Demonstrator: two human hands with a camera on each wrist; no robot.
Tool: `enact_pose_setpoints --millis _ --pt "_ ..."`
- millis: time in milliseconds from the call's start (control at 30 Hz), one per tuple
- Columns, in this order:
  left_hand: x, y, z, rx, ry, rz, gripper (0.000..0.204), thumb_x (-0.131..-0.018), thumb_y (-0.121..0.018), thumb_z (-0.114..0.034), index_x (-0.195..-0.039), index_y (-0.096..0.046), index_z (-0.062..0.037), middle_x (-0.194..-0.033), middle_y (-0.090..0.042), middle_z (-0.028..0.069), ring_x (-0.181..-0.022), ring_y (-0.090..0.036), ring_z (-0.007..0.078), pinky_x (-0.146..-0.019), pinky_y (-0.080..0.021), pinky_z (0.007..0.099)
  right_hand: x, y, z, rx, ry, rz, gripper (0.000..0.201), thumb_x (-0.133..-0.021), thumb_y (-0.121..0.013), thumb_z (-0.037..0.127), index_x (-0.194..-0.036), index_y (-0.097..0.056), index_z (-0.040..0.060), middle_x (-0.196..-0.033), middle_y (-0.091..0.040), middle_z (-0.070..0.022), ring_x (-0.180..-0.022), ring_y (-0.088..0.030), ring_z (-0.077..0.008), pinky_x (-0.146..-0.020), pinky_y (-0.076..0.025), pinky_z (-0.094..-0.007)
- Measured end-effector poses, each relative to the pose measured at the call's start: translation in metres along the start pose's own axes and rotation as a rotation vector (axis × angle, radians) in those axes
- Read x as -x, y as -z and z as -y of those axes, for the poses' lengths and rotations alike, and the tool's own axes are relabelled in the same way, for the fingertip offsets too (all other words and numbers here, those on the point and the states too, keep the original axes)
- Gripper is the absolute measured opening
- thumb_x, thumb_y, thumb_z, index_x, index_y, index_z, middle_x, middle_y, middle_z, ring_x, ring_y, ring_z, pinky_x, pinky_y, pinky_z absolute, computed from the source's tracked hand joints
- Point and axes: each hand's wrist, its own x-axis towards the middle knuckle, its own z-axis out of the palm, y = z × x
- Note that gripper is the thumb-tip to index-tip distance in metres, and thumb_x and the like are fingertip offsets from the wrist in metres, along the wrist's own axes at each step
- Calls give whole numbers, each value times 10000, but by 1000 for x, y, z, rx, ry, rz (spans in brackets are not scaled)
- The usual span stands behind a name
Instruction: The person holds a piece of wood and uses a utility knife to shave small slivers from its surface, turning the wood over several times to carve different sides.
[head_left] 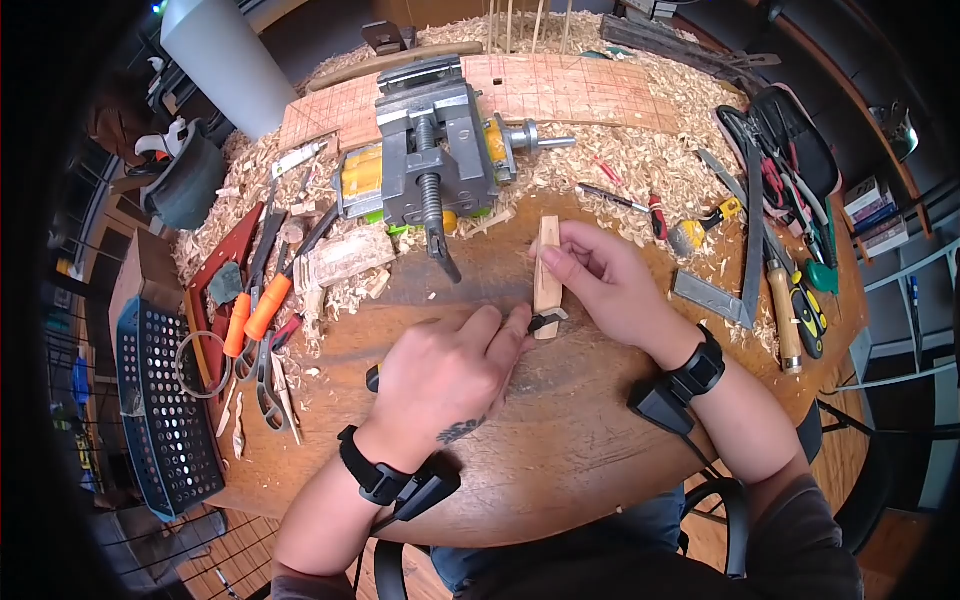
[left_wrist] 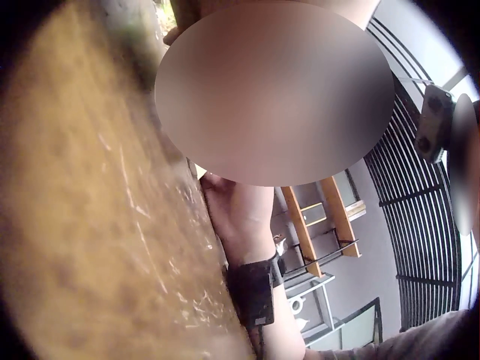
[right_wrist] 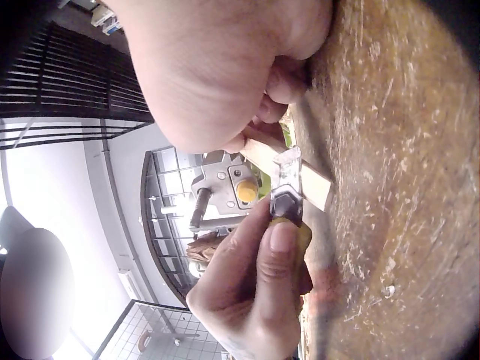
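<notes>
My left hand [head_left: 448,362] grips a utility knife [right_wrist: 286,204] with a dark and yellow handle. In the right wrist view its metal blade lies across the lower end of a small pale wooden block [right_wrist: 321,190]. The right hand [head_left: 612,285] holds this block [head_left: 548,270] by its upper part, thumb on its face and fingers behind. Both hands are low over the table's middle, and the block points away from me. Most of the knife's handle is hidden in the left hand in the head view. A blurred patch covers much of the left wrist view.
A metal vise [head_left: 435,150] stands behind the hands amid wood shavings [head_left: 625,165]. Orange-handled tools [head_left: 268,305], scissors [head_left: 268,385] and a perforated basket [head_left: 165,400] are at left. To the right lie a metal square [head_left: 712,298], a wooden-handled tool [head_left: 786,320] and yellow-black scissors [head_left: 808,315].
</notes>
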Motion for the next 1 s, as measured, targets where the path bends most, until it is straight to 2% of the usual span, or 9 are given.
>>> enact_pose_setpoints --millis 33,333,633,800,1000 --pt "0 1 -1 1 -1 2 298 -859 -793 -177 -1128 -750 -58 -845 -671 58 -686 -684 234 -590 -553 348 0 -2 -2 -27 42 -37 226 -1064 -647 199 -1162 -669 -4 -883 -660 39 -766 -577 -8 -672 -482 -209" --pt "1 1 -5 -17 -3 27 294 -864 -778 -174 -1129 -745 -52 -798 -626 60 -639 -664 233 -549 -542 364 0 -2 -1 -33 40 -45 237 -1060 -655 205 -1169 -675 -5 -879 -668 41 -760 -574 -6 -668 -479 -209" --pt "4 0 -8 -10 13 132 269 -889 -765 -213 -1116 -750 -70 -792 -616 54 -626 -661 235 -537 -537 362 0 -4 0 -54 50 -65 245 -1057 -661 214 -1163 -673 -6 -874 -669 37 -755 -572 -9 -664 -481 -211" --pt "4 1 -6 32 20 41 269 -870 -782 -193 -1112 -760 -79 -827 -661 52 -647 -671 234 -560 -543 358 0 -2 -2 -39 61 -52 228 -1053 -665 208 -1135 -675 -4 -855 -658 46 -738 -561 -5 -644 -467 -204" --pt "0 -1 -4 25 47 -85 318 -846 -802 -149 -1151 -757 -68 -819 -651 58 -661 -666 247 -579 -540 360 -1 -4 -3 -40 63 -51 220 -1053 -666 208 -1112 -678 -3 -838 -646 53 -721 -547 1 -632 -458 -199"
